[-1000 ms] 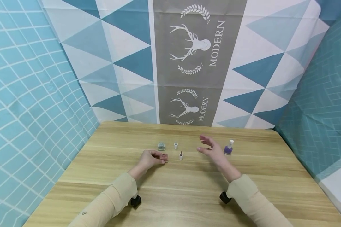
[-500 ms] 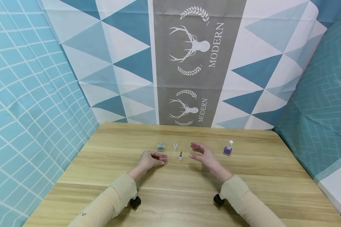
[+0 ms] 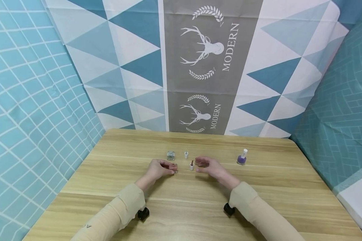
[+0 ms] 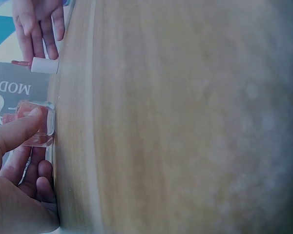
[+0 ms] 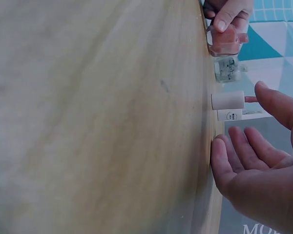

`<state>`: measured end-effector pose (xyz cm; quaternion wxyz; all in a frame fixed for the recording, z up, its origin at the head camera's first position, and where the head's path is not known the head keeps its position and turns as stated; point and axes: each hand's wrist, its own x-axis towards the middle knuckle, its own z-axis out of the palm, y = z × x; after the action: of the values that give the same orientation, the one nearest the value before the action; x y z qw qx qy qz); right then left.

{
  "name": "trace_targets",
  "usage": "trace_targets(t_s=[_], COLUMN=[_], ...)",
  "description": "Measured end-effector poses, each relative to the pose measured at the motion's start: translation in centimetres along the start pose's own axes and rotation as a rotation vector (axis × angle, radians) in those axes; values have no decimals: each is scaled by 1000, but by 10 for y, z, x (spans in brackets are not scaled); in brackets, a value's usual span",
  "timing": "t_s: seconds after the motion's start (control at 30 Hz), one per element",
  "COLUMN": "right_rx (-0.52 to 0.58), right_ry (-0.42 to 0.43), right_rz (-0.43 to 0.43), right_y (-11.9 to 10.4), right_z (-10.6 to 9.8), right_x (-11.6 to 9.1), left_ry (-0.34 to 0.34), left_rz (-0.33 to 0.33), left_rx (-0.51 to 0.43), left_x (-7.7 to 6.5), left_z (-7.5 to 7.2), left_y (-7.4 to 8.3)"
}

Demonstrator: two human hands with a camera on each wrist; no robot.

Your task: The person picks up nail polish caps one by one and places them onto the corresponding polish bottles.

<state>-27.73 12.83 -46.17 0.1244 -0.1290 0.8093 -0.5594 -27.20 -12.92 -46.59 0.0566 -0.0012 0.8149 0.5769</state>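
Note:
Between thumb and fingers, my left hand [image 3: 157,170] grips a square glass bottle of pink nail polish [image 4: 48,122], uncapped and upright on the table. A white nail polish cap [image 5: 228,100] stands on its flat end with its pink-coated brush pointing up, to the right of that bottle. Just right of this cap is my right hand [image 3: 212,167], thumb and fingers spread apart with nothing between them. In the right wrist view its thumb tip overlaps the brush end.
Behind the pink bottle stands an uncapped clear nail polish bottle [image 3: 170,155]. A second white cap [image 3: 186,155] stands brush-up beside it. Farther right is a purple nail polish bottle [image 3: 241,160] with its white cap on. Patterned cloth [image 3: 199,67] rises behind the wooden table [image 3: 187,214].
My right hand has moved left, from near the purple bottle to beside the white cap with the pink brush. The left hand and its pink bottle have stayed put.

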Motion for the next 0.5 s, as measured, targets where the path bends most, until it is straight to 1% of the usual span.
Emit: trace_targets(t_s=[0.1, 0.33, 0.5], right_rx=[-41, -103, -146], right_ry=[-4, -22, -37], right_rz=[-4, 1, -12], right_y=[-1, -4, -5], right_z=[1, 2, 4], right_x=[4, 10, 15], left_ry=[4, 8, 12], left_rz=[1, -4, 8], left_rx=[17, 7, 22], left_x=[0, 1, 1], left_z=[1, 1, 1], left_y=[0, -1, 0])
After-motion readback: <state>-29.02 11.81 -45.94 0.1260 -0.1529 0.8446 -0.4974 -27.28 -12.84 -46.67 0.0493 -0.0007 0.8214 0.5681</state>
